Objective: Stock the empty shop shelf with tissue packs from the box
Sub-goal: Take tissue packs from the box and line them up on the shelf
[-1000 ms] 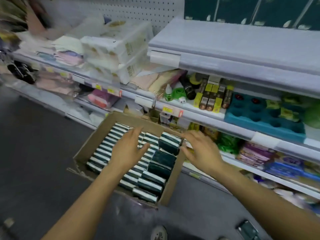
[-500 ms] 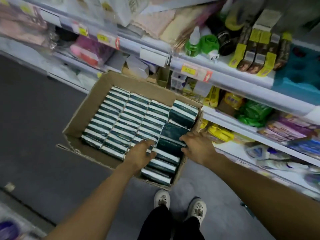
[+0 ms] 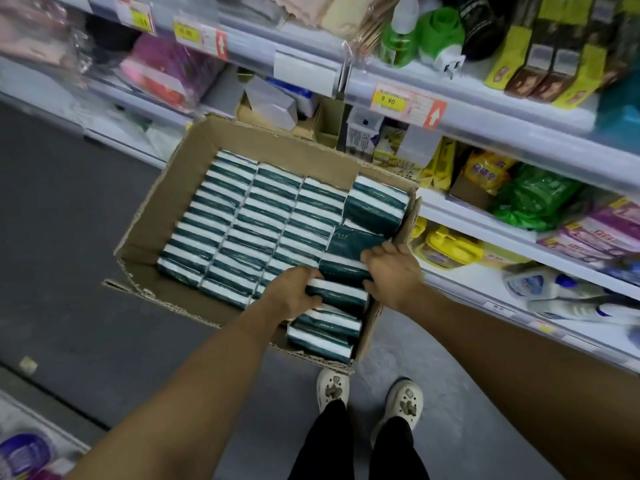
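Box point(image 3: 180, 216) on floor, full of packs. My left hand point(image 3: 294, 294) curls round the left end of one pack point(image 3: 341, 292) in box's near-right column; right hand point(image 3: 393, 271) clamps its right end.

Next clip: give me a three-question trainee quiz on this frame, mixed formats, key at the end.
1. True or false: the cardboard box sits on the floor beside the shelving.
2. Which column of tissue packs do the left hand and right hand work in? A) the one nearest the shelves B) the one farthest from the shelves
3. Fill in: the price tag above the box reads ___.

Key: 1 true; 2 A; 3 9.90
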Available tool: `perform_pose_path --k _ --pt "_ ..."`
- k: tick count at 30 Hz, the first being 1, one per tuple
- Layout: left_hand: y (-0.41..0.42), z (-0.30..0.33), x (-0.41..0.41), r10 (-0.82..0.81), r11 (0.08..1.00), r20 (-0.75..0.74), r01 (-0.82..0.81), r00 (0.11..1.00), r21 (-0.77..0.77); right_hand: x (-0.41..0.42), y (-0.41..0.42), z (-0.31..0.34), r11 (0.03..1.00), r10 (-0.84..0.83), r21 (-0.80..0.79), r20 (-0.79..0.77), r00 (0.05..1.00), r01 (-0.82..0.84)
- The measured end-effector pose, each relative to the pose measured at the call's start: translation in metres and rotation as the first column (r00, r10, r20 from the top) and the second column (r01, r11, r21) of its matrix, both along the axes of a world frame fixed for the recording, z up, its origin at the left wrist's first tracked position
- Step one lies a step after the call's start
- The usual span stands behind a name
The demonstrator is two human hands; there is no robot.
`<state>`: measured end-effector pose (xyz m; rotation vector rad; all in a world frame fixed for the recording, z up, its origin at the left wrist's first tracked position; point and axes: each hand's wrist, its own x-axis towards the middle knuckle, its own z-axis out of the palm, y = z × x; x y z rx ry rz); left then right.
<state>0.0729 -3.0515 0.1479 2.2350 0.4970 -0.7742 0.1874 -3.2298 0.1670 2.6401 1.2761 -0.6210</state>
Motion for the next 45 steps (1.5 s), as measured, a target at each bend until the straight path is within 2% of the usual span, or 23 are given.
perform_pose_path --k 2,4,7,9,13,17,20,24,34,41,45 --pt "0.001 0.012 0.001 0.071 0.997 0.027 -0.07 0.997 -0.042 0.004 -0.006 0.017 0.983 -0.1 0.145 -0.065 0.993 0.108" --pt "-0.001 0.031 0.004 0.156 0.985 0.07 -0.149 0.985 -0.088 0.007 -0.015 0.041 0.909 -0.243 0.3 -0.186 0.952 0.29" --pt "-0.006 0.067 0.014 0.267 0.957 0.179 -0.24 0.947 -0.162 0.01 -0.035 0.075 0.711 -0.362 0.464 -0.403 0.841 0.529" --pt "-0.011 0.096 0.021 0.331 0.933 0.26 -0.274 0.907 -0.232 0.013 -0.053 0.099 0.563 -0.392 0.54 -0.493 0.777 0.626" --pt "-0.036 0.157 0.041 0.445 0.85 0.336 -0.274 0.83 -0.449 0.023 -0.091 0.157 0.327 -0.393 0.669 -0.546 0.74 0.668" --pt "-0.072 0.211 0.066 0.461 0.814 0.437 -0.172 0.772 -0.554 0.031 -0.139 0.206 0.207 -0.421 0.725 -0.54 0.729 0.657" --pt "-0.101 0.242 0.088 0.392 0.85 0.526 -0.079 0.755 -0.52 0.03 -0.179 0.236 0.158 -0.427 0.773 -0.507 0.749 0.614" --pt "-0.156 0.278 0.113 0.366 0.843 0.542 -0.023 0.756 -0.537 0.029 -0.242 0.264 0.116 -0.433 0.814 -0.474 0.766 0.569" --pt "-0.347 0.365 0.171 0.238 0.85 0.691 0.197 0.683 -0.488 0.058 -0.436 0.344 0.11 -0.513 0.915 -0.281 0.811 0.387" --pt "-0.445 0.419 0.219 0.343 0.827 0.742 0.189 0.577 -0.529 0.1 -0.545 0.404 0.068 -0.597 0.972 -0.139 0.79 0.223" --pt "-0.486 0.439 0.243 0.285 0.879 0.802 0.191 0.525 -0.438 0.131 -0.59 0.424 0.092 -0.638 0.975 -0.097 0.764 0.201"
